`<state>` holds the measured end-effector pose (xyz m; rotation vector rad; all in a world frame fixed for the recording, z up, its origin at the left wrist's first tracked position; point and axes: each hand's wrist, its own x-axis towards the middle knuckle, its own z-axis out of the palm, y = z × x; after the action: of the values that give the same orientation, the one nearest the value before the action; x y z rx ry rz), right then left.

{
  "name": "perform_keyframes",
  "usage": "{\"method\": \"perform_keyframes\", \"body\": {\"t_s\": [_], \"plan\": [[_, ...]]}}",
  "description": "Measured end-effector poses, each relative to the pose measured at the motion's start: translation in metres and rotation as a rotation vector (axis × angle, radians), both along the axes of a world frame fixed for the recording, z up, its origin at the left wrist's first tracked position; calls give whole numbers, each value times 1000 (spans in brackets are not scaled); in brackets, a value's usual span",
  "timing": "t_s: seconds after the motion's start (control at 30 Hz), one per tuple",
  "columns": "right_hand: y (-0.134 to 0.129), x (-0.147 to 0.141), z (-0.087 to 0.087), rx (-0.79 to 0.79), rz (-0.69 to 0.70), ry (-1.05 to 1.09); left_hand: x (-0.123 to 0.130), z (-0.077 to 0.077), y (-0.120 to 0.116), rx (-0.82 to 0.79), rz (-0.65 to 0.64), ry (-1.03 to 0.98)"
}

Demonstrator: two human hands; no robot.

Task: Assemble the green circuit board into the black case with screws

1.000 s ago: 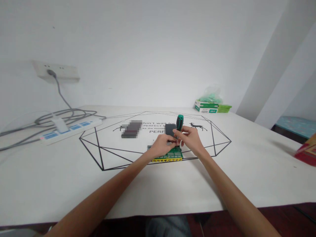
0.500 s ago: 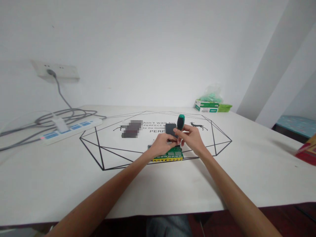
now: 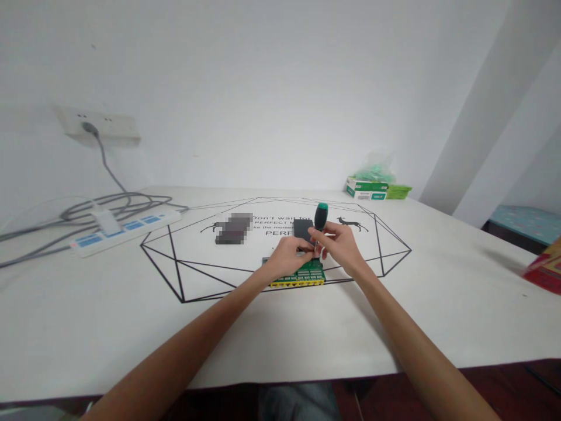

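A green circuit board (image 3: 310, 272) with a yellow strip along its near edge lies on the table in front of me. My right hand (image 3: 339, 245) is closed around a screwdriver (image 3: 321, 217) with a black and green handle. It stands almost upright over the far right part of the board. My left hand (image 3: 289, 255) is over the board's left part, its fingers pinched together by the screwdriver's lower end. What they hold, if anything, is hidden. Just behind the hands lies a flat black box-like piece (image 3: 302, 229), partly covered by them.
A blurred-out dark object (image 3: 234, 229) lies left of the board. On the left are a white power strip (image 3: 127, 233) and coiled grey cables (image 3: 118, 202). Green and white boxes (image 3: 367, 188) with a plastic bag stand at the back right. A red box (image 3: 546, 269) sits at the right edge.
The screwdriver's handle has turned about its own axis and shows a different side. Both hands stay in nearly the same place, and the board has not moved.
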<state>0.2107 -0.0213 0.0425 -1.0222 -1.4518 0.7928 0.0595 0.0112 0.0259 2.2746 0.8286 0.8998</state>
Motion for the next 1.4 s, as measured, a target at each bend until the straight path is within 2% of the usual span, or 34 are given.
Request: {"method": "perform_keyframes", "body": {"t_s": [0.17,0.4,0.67,0.93,1.4], "plan": [[-1,0,1,-2,-1,-4,-1,-1,2,-42,13,-11],[2,0,-1,-30,-16,28,-3,-1,5,-18,-69,62],[-2,0,0,-22,51,-1,-4,-4,7,-20,-25,11],[-1,0,1,-76,74,42,-7,-1,8,-35,-111,62],[-2,1,2,-75,105,9,-6,-5,10,-22,-51,21]]}}
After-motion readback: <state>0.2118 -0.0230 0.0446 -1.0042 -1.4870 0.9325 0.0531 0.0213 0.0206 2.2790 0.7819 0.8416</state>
